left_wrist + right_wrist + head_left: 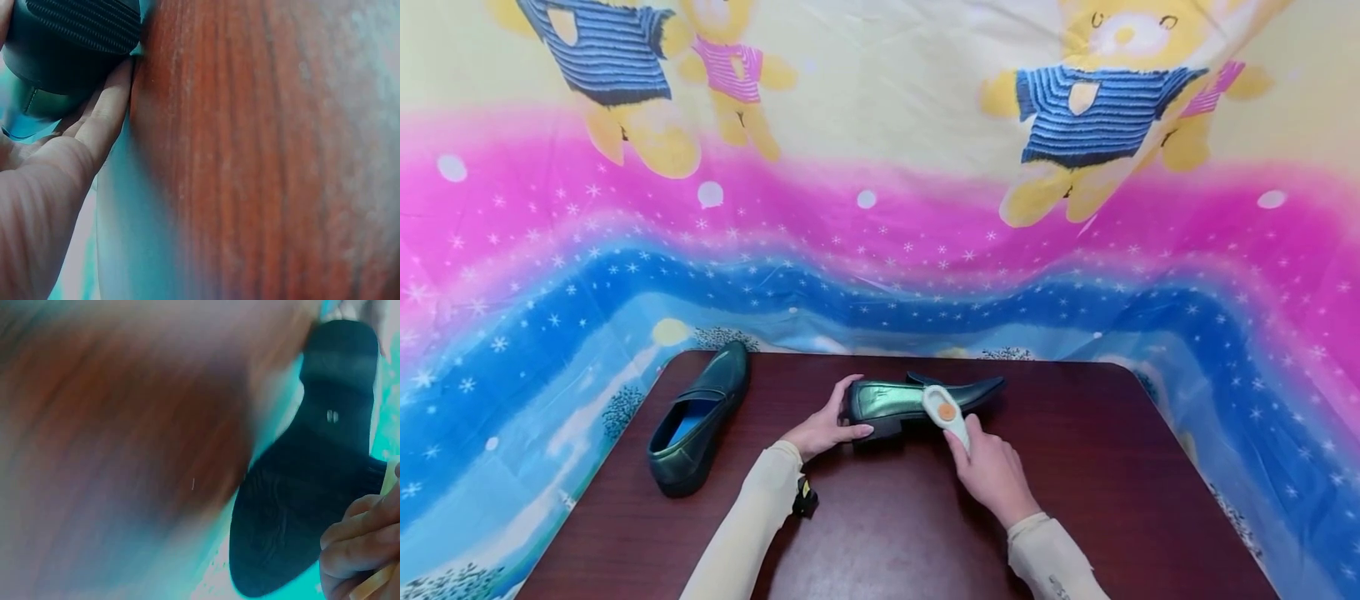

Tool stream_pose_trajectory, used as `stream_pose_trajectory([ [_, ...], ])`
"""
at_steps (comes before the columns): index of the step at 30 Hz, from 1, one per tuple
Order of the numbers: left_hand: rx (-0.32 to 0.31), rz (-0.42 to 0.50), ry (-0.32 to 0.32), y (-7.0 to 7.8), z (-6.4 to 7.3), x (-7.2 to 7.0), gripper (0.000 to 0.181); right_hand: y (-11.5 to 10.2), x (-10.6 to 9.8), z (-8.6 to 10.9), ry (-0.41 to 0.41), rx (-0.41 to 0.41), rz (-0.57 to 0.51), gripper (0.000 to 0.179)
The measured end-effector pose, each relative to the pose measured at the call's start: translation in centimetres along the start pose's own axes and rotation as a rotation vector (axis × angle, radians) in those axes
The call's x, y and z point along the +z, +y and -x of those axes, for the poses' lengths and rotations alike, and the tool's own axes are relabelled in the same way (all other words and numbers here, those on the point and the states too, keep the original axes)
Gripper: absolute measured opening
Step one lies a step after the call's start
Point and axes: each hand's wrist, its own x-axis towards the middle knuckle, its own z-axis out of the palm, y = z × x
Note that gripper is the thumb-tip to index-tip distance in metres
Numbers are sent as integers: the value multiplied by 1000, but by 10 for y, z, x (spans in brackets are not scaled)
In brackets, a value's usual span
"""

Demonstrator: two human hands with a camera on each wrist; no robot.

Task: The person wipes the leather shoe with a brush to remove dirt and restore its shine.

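A black loafer (887, 402) is held by its heel in my left hand (820, 429), thumb near the heel block and fingers round the back. Its toe points right, and its side shines green under the light. My right hand (996, 475) grips the handle of a small pale brush (942, 408) with an orange spot on its back. The brush head overlaps the loafer's side near the vamp; dark bristles (375, 474) show against the shoe in the right wrist view, where the sole (306, 469) faces the camera. Ridges mark the heel (87, 22) in the left wrist view.
A second black loafer (700, 425) with a blue insole stands at the left of the dark wooden table (1112, 467), toe towards the back. Behind the table hangs a printed cloth (880, 275) with bears and snowflakes. A black device (806, 498) sits at my left wrist.
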Motion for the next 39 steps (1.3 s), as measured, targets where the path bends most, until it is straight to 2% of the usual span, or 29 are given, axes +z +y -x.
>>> stream_pose_trajectory([
  [4,6,0,7,-1,1,1,96,13,-11,0,9,24,-5,31],
  [7,6,0,4,-2,1,1,98,12,-13,-2,-3,38,-34,30],
  [14,17,18,-1,0,1,-1,98,-21,-6,-16,-43,21,-106,33],
  [18,22,18,-6,-1,3,-2,99,-36,3,-24,-69,-1,-82,35],
  [22,21,21,-7,-2,4,-1,97,-38,8,-27,-68,-7,-47,35],
  [27,15,28,8,0,0,-1,95,-19,-2,-27,-56,11,-15,34],
  [35,14,41,-18,0,-1,1,95,35,-32,-26,-93,130,-28,38],
  [39,23,38,-23,-2,0,1,95,46,-39,-26,-109,160,-41,39],
])
